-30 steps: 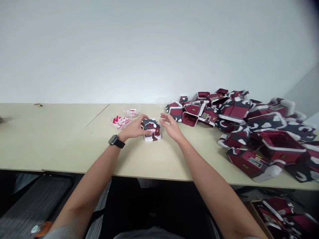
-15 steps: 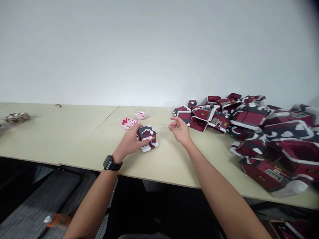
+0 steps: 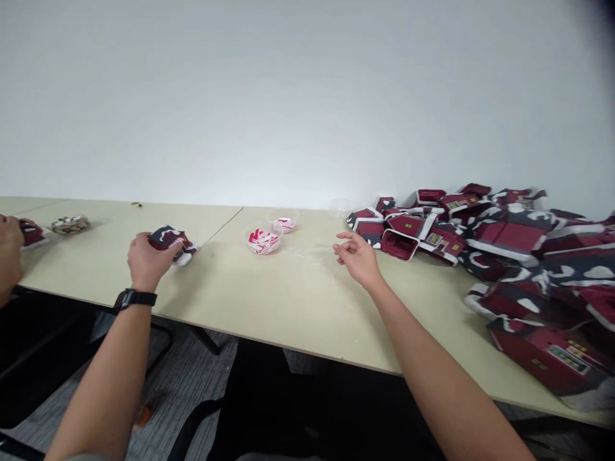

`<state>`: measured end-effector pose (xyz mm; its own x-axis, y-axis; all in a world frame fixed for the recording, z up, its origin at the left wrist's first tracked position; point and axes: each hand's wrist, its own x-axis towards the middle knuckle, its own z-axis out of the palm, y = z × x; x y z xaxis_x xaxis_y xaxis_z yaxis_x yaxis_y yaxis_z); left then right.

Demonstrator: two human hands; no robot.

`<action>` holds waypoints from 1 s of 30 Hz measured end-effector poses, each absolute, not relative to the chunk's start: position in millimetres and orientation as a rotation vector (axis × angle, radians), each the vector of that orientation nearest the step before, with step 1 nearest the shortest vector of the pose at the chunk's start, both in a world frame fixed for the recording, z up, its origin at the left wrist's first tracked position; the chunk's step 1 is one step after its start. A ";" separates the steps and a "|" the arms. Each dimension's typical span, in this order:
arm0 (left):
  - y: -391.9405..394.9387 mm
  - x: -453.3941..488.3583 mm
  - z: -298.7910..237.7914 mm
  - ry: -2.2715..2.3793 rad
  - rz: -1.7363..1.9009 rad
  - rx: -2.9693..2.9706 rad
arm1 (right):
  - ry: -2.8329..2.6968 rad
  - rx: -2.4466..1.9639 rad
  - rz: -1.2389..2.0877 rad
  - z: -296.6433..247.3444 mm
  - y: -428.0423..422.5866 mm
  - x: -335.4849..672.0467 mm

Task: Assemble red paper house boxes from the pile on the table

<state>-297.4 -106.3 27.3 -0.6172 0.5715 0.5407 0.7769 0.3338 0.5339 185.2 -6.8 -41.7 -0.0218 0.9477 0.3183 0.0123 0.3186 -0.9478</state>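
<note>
My left hand is wrapped around a small model house with a dark roof, dark red walls and white trim, over the left part of the table. Part of the house is hidden behind my fingers. My right hand hovers above the table near the pile, its fingers loosely curled and apart, holding nothing. Between the hands stand a clear bowl of red and white pieces and, behind it, a second clear bowl with striped pieces.
A heap of dark red model houses covers the table's right side. At far left, another person's hand is at a similar house, beside a container of brownish pieces. The pale table backs onto a wall.
My left hand has carried the model house left, away from the bowls. My right hand stays near the pile. The view has shifted left, and another person's hand has come into sight.
</note>
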 end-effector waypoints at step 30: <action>-95.0 -232.6 51.9 -2.185 -1.593 -1.422 | -1.597 -1.134 0.862 -27.8 -28.3 175.2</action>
